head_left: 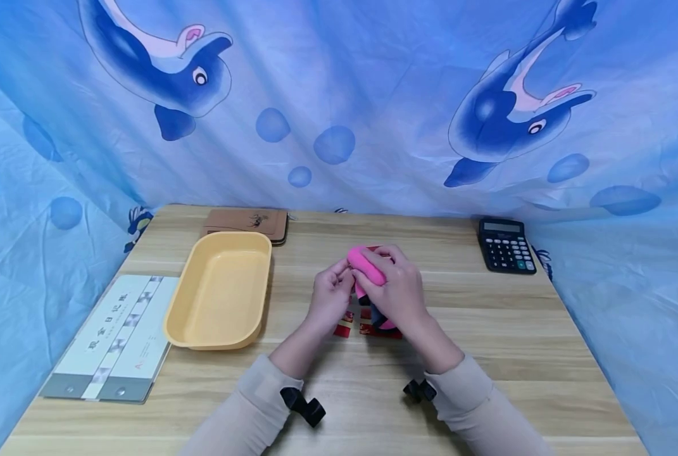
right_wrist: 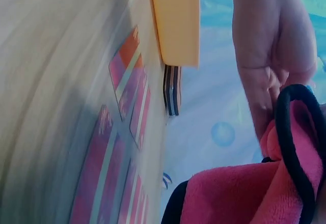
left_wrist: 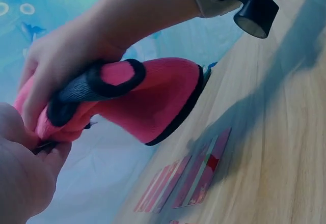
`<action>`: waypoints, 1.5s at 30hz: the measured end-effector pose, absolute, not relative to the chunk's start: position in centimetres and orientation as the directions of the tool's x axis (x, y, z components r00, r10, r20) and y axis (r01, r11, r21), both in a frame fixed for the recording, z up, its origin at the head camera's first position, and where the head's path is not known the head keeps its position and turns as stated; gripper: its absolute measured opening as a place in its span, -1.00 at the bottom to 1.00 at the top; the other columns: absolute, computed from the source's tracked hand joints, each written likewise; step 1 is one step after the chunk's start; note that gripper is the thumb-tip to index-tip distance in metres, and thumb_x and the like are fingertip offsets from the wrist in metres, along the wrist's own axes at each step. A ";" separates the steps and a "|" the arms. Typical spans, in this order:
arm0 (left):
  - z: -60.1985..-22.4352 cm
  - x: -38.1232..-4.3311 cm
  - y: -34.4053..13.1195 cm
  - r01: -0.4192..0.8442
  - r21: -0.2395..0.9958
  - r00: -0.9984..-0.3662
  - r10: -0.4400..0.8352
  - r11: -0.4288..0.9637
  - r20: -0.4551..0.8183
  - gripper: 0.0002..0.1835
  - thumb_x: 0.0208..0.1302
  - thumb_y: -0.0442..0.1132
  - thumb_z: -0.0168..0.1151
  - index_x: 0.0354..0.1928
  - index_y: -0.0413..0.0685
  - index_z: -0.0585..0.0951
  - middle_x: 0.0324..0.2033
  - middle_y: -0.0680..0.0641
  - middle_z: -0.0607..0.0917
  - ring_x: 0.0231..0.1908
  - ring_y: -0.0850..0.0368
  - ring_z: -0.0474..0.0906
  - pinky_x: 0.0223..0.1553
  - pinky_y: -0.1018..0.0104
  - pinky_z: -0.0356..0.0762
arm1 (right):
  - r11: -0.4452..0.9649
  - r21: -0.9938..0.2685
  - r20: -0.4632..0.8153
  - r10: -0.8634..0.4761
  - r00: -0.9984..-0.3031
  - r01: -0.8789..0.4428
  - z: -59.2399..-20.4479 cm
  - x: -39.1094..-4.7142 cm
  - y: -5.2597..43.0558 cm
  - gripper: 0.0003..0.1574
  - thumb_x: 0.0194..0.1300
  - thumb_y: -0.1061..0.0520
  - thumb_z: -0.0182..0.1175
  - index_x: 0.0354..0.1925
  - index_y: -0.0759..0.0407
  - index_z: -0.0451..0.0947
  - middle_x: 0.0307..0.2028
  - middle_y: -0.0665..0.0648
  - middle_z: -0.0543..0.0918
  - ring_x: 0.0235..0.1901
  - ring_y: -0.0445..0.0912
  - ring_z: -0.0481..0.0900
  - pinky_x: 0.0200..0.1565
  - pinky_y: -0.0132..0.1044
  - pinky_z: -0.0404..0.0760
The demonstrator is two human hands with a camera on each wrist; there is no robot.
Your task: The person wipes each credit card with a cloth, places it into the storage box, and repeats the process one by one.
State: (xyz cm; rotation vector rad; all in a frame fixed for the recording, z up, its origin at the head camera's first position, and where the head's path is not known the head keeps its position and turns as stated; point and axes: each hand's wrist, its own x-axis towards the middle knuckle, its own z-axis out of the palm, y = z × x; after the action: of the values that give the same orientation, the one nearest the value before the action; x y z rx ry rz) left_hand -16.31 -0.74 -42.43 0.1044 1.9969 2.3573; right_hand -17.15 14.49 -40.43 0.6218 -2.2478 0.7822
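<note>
A soft pink cloth piece point(head_left: 367, 265) with black-bound edges is bunched up between the two hands, above the table's middle. My right hand point(head_left: 398, 288) grips it from the right, fingers wrapped over its top. At its left side, my left hand point(head_left: 328, 294) pinches a small part of it with thumb and fingertips. The left wrist view shows the cloth point(left_wrist: 158, 102) flaring into a wide, black-trimmed opening, with a grey-blue section near the right hand's palm. Beneath the hands, flat red cards point(head_left: 380, 330) with pale stripes lie on the table, partly hidden.
To the left stands a yellow plastic tray point(head_left: 219, 345), with a brown notebook point(head_left: 244, 221) behind it. A white and grey ledger point(head_left: 111, 335) lies at the far left. A black calculator point(head_left: 506, 246) sits at the back right. Blue dolphin-print curtain point(head_left: 373, 95) encloses the table.
</note>
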 end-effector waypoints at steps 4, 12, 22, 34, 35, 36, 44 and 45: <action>-42.2 -16.5 -1.2 -0.008 0.976 -0.997 0.073 -0.218 0.008 -0.57 0.54 -0.36 0.06 0.39 -0.21 0.44 0.11 -0.23 0.69 -0.12 0.05 0.76 -0.19 0.48 0.72 | 0.736 -0.407 0.695 -0.134 -0.706 -0.541 -40.4 -17.7 15.6 -0.55 0.17 0.04 0.51 0.02 0.17 0.75 -0.15 0.24 0.68 -0.37 0.09 0.67 -0.47 -0.09 0.68; -42.4 -16.6 -1.6 -0.019 0.960 -0.999 0.053 -0.280 -0.005 -0.56 0.54 -0.41 0.03 0.39 -0.35 0.39 0.21 -0.37 0.58 0.04 -0.27 0.66 0.05 0.22 0.68 | 0.777 -0.452 0.626 -0.074 -0.776 -0.438 -40.7 -18.0 17.6 -0.51 0.18 -0.01 0.49 0.05 0.16 0.74 -0.14 0.24 0.66 -0.26 0.12 0.65 -0.36 -0.05 0.67; -43.2 -16.7 -0.5 0.075 0.987 -0.976 0.192 -0.144 0.103 -0.54 0.54 -0.46 -0.05 0.43 -0.32 0.34 0.22 -0.27 0.60 0.20 -0.05 0.58 0.19 0.31 0.57 | 0.732 -0.418 0.659 -0.163 -0.734 -0.538 -39.9 -16.8 14.7 -0.60 0.18 0.05 0.46 -0.02 0.18 0.76 -0.20 0.22 0.66 -0.44 0.05 0.62 -0.52 -0.14 0.59; -42.9 -16.6 -0.7 0.039 0.983 -0.980 0.185 -0.181 0.073 -0.56 0.52 -0.49 -0.05 0.39 -0.31 0.39 0.19 -0.27 0.62 0.16 -0.07 0.61 0.14 0.30 0.62 | 0.737 -0.378 0.698 -0.171 -0.695 -0.561 -39.8 -16.5 14.5 -0.62 0.14 0.11 0.49 -0.05 0.18 0.77 -0.21 0.19 0.66 -0.48 0.01 0.62 -0.56 -0.16 0.60; -42.9 -16.6 -0.8 0.028 0.980 -0.982 0.178 -0.196 0.063 -0.57 0.53 -0.49 -0.05 0.39 -0.32 0.40 0.18 -0.30 0.62 0.14 -0.08 0.63 0.12 0.28 0.64 | 0.742 -0.379 0.697 -0.166 -0.698 -0.554 -39.8 -16.5 14.6 -0.62 0.14 0.10 0.49 -0.04 0.17 0.77 -0.20 0.19 0.66 -0.48 0.01 0.62 -0.55 -0.16 0.60; -42.8 -16.7 -0.9 0.013 0.977 -0.985 0.166 -0.211 0.049 -0.57 0.53 -0.48 -0.04 0.38 -0.32 0.40 0.17 -0.30 0.63 0.11 -0.08 0.65 0.10 0.28 0.66 | 0.745 -0.382 0.695 -0.158 -0.701 -0.547 -39.8 -16.5 14.8 -0.61 0.15 0.09 0.49 -0.04 0.17 0.76 -0.20 0.19 0.66 -0.47 0.02 0.62 -0.55 -0.15 0.61; -42.6 -16.6 -2.4 -0.025 0.974 -0.996 0.085 -0.227 -0.005 -0.58 0.54 -0.44 0.01 0.37 -0.36 0.40 0.15 -0.35 0.63 0.01 -0.27 0.68 0.02 0.27 0.70 | 0.795 -0.420 0.654 -0.069 -0.754 -0.438 -40.2 -17.1 17.2 -0.53 0.19 -0.03 0.50 0.02 0.17 0.75 -0.15 0.22 0.66 -0.34 0.07 0.65 -0.44 -0.09 0.65; -42.5 -16.6 -2.6 -0.024 0.975 -0.997 0.081 -0.223 -0.007 -0.57 0.54 -0.44 0.01 0.38 -0.36 0.39 0.16 -0.35 0.63 0.00 -0.29 0.68 0.02 0.25 0.70 | 0.799 -0.429 0.645 -0.056 -0.762 -0.422 -40.2 -17.1 17.5 -0.52 0.19 -0.03 0.49 0.03 0.17 0.75 -0.14 0.21 0.66 -0.32 0.08 0.65 -0.42 -0.08 0.65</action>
State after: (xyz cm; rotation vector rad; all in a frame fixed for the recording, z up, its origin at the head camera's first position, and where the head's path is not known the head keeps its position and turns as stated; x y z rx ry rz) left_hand -16.62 -2.61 -42.54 0.0699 1.9147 2.4039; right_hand -17.10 17.54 -40.21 0.3518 -2.3511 0.7568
